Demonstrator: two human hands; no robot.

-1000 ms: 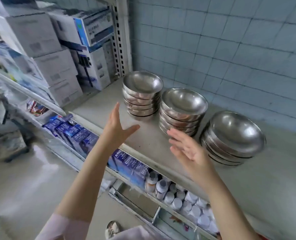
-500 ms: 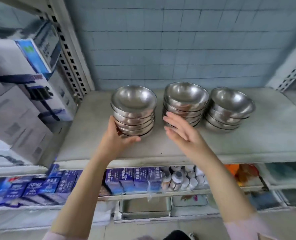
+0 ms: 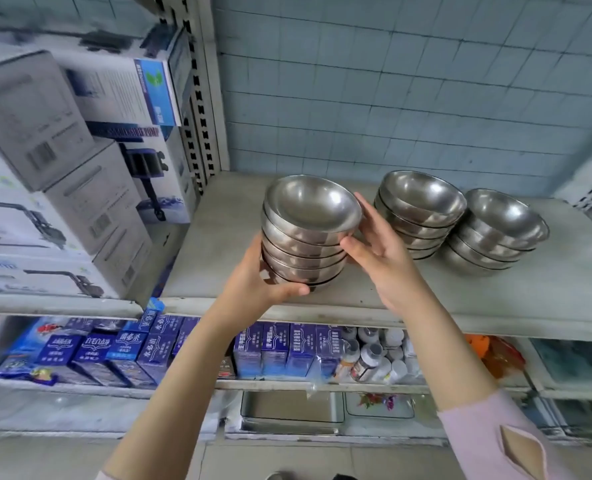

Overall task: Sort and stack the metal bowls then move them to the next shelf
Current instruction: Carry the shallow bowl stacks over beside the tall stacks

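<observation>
Obs.: the left stack of bowls (image 3: 308, 237), several metal bowls nested rim-up, sits at the front of the grey shelf (image 3: 391, 296), and you hold it between both hands.

Your left hand (image 3: 253, 282) cups this stack's left side. The thumb curls along the lowest bowl's front edge and the fingers are hidden behind the metal.

Your right hand (image 3: 381, 251) grips the stack's right side. The thumb presses just under the top bowl's rim and the fingers wrap round the far side of that rim.

The top bowl is tilted, with its open face turned toward you. You cannot tell whether the stack's base rests on the shelf or is clear of it.

Right of this stack, near but apart, stands the middle stack (image 3: 422, 209). Beyond that is the right stack (image 3: 495, 233), and the two touch or nearly touch.

Left of the held stack, past a perforated upright post (image 3: 201, 91), cardboard boxes (image 3: 62, 168) are piled on the neighbouring shelf bay.

Behind the stack is a pale blue tiled wall (image 3: 391, 81).

Below the stack, one level down, are blue cartons (image 3: 277, 348) and, to their right, white bottles (image 3: 374, 355). Lower again lies a metal tray (image 3: 291, 410).

A pink sleeve (image 3: 495, 438) covers your right forearm. The left forearm is bare as far as it shows.
</observation>
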